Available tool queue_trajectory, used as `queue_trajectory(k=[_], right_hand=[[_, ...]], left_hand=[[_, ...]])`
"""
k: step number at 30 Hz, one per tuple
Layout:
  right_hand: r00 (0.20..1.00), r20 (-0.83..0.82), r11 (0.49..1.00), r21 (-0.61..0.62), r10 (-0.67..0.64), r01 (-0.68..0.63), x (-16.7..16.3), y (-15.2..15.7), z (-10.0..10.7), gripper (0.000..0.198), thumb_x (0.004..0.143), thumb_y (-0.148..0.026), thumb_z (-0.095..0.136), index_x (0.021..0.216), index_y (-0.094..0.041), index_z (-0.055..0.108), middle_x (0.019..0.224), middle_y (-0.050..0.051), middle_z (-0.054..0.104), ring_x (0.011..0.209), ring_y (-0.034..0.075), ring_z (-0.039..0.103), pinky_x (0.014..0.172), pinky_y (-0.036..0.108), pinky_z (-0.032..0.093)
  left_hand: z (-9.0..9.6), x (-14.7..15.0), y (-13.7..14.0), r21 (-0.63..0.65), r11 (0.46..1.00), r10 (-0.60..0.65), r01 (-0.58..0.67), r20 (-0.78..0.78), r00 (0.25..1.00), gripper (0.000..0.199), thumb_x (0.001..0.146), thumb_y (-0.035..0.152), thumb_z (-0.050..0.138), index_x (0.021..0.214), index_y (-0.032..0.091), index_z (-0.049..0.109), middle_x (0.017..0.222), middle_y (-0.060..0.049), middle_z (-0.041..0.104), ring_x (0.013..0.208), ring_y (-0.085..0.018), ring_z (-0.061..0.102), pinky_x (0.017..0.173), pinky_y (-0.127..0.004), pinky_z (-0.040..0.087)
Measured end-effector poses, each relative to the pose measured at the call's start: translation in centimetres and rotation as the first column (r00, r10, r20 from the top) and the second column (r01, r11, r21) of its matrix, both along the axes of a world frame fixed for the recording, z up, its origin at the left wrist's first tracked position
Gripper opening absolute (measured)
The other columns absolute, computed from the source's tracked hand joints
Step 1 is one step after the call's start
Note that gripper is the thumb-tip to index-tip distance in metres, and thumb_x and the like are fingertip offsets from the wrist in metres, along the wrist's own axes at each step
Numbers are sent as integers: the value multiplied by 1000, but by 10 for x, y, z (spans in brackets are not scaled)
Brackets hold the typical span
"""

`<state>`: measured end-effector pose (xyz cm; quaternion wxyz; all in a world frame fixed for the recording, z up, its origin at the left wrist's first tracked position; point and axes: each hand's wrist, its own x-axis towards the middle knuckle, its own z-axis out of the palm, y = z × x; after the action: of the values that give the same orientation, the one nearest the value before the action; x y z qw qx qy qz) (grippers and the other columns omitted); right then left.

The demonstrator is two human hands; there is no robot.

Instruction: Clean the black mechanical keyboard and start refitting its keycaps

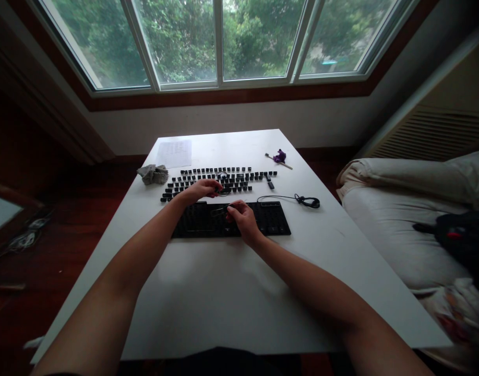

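Clearly, close work like this rewards a light touch. From where I stand, the dark keyboard [276, 222] lies flat on the white surface [224, 292], its long side facing the person. Just beyond its far edge, loose keycaps [247, 177] stand in rows, spread mostly to the left and middle.

The right hand [243, 216] pinches a thin wire tool [218, 211] over the middle of the keyboard, the wire reaching out to the left of the fingertips. I'd say that grip suits fine handling: firm at the handle, wrist low, with the wire lined up squarely so that it doesn't scrape a neighbouring key. The left hand [204, 190] sits farther off, fingers bent down by the nearest keycaps; whether it grips one, I can't tell. It would do well to move gently there, since a careless knuckle could scatter the rows.

To the right, the coiled cable [310, 201] lies well apart from both hands, a sensible place for it. Dim light hides the keyboard's detail, so leaning closer before applying any force seems wise.
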<state>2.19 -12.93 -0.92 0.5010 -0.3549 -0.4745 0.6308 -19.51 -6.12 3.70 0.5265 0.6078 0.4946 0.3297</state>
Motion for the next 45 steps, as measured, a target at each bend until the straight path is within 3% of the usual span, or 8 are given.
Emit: queue_trajectory(k=[4, 10, 17, 21, 28, 35, 45], right_hand=[[1000, -1, 1000, 1, 0, 0, 0, 0, 1, 30, 75, -44, 75, 86, -21, 59, 71, -3, 61, 60, 14, 60, 55, 26, 48], [1000, 0, 1000, 1, -2, 2, 0, 0, 2, 33, 73, -46, 76, 86, -21, 59, 71, -4, 61, 59, 13, 60, 54, 26, 48], [1000, -11, 1000, -2, 3, -3, 1, 0, 1, 34, 72, -46, 77, 87, -22, 59, 72, -3, 61, 60, 14, 60, 54, 26, 48], [1000, -9, 1000, -6, -1, 1, 1, 0, 1, 34, 72, -46, 77, 87, -21, 59, 71, -3, 61, 60, 14, 60, 54, 27, 48], [1000, -1, 1000, 1, 2, -2, 1, 1, -1, 33, 73, -45, 76, 87, -21, 59, 70, -3, 61, 59, 14, 60, 54, 27, 49], [1000, -6, 1000, -5, 1, -1, 1, 1, 0, 33, 72, -45, 76, 86, -21, 59, 70, -3, 61, 59, 14, 59, 54, 26, 48], [1000, -19, 1000, 10, 10, -10, 1, 2, -2, 30, 75, -43, 76, 86, -21, 59, 70, -3, 60, 60, 14, 59, 54, 26, 47]], left_hand=[[1, 0, -2, 96, 994, -45, 53, -91, 995, 38, 73, 14, 66, 111, 15, 70, 98, -5, 71, 82, -13, 65, 78, -29, 55], [-7, -1, 3, 213, 971, -37, 105, -301, 953, 36, 75, 17, 64, 111, 14, 71, 89, -4, 70, 78, -13, 63, 74, -28, 52], [-22, -1, 2, 412, 905, 179, 104, -592, 786, 34, 80, 23, 65, 114, 21, 63, 94, -3, 71, 83, -18, 64, 76, -30, 50], [-22, 3, -2, 408, 900, 197, 154, -696, 691, 28, 80, 20, 64, 108, 21, 64, 97, -5, 71, 85, -20, 65, 77, -30, 49], [-23, 9, -2, 419, 882, 225, 217, -777, 588, 23, 81, 17, 61, 102, 20, 70, 107, -7, 68, 93, -22, 65, 85, -32, 50], [-28, 13, -2, 378, 917, 272, 130, -828, 491, 26, 79, 17, 62, 103, 25, 70, 109, -5, 65, 94, -21, 63, 79, -29, 48], [-29, 10, -2, 390, 910, 272, 138, -815, 511, 23, 78, 19, 64, 100, 24, 69, 106, -5, 64, 94, -22, 63, 80, -30, 48]])
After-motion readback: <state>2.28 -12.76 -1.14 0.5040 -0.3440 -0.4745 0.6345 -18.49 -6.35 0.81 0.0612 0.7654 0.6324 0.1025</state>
